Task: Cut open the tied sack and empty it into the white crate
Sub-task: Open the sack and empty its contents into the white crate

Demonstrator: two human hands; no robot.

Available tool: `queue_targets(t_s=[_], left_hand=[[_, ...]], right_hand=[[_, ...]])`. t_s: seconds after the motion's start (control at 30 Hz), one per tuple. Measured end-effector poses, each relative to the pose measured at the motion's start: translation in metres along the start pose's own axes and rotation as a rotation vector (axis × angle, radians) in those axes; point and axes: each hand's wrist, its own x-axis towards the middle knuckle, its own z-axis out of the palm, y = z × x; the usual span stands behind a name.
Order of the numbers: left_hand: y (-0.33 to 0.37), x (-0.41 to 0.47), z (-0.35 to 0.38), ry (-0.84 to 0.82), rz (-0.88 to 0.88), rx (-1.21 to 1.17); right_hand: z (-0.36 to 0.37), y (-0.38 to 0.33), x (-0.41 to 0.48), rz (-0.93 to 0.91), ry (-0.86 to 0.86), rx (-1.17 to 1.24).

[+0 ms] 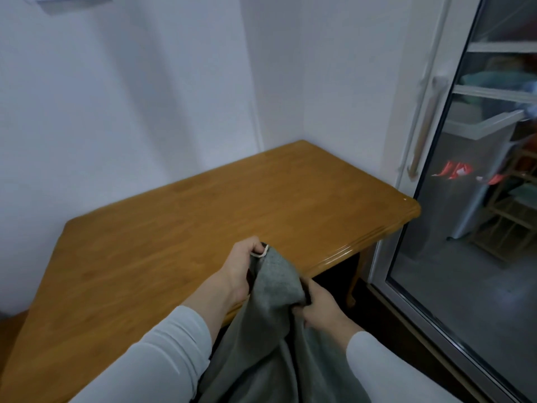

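A grey cloth sack (276, 321) hangs down in front of me at the near edge of the wooden table (189, 222). My left hand (241, 269) grips the sack's top corner, where a pale tie or loop (263, 252) shows between the fingers. My right hand (319, 305) grips the sack's right side, lower down and just off the table's edge. The sack's lower part runs out of the bottom of the view. No white crate and no cutting tool are in view.
The table stands in a corner of white walls (130, 97). A glass door (479, 184) with a long handle (421, 135) is on the right, with shelves and a chair seen through it. Dark floor (386, 309) lies between table and door.
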Motion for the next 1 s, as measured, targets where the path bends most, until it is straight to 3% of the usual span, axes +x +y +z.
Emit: queue_targets(t_s=[0.1,0.2,0.27,0.4,0.57,0.7,0.77,0.9,1.0], left_hand=[[0.000,-0.002,0.007,-0.014,-0.021,0.044],[-0.002,-0.005,0.000,0.010,-0.019,0.016],[0.002,-0.003,-0.013,0.015,0.074,-0.007],[0.004,-0.006,-0.036,-0.099,0.085,0.245],[-0.030,-0.004,-0.052,-0.002,0.009,0.585],[-0.027,-0.016,-0.050,-0.272,-0.072,0.431],[-0.028,-0.015,-0.039,-0.303,-0.001,0.596],[-0.051,-0.003,-0.029,0.023,0.186,1.056],[-0.070,0.006,-0.052,0.071,0.052,1.134]], right_hand=[[0.000,0.006,-0.009,0.073,0.023,-0.127],[-0.015,-0.005,-0.018,0.077,0.218,-0.172],[-0.028,-0.028,-0.020,0.018,0.335,-0.130],[-0.031,-0.063,-0.015,-0.099,0.455,-0.109],[-0.029,-0.043,-0.017,0.028,0.239,-0.242],[-0.034,-0.075,-0.013,-0.112,0.356,-0.171],[-0.018,-0.090,-0.015,-0.181,0.263,-0.033],[0.004,-0.079,-0.025,-0.114,-0.081,0.133],[-0.013,-0.043,-0.021,0.029,-0.038,0.274]])
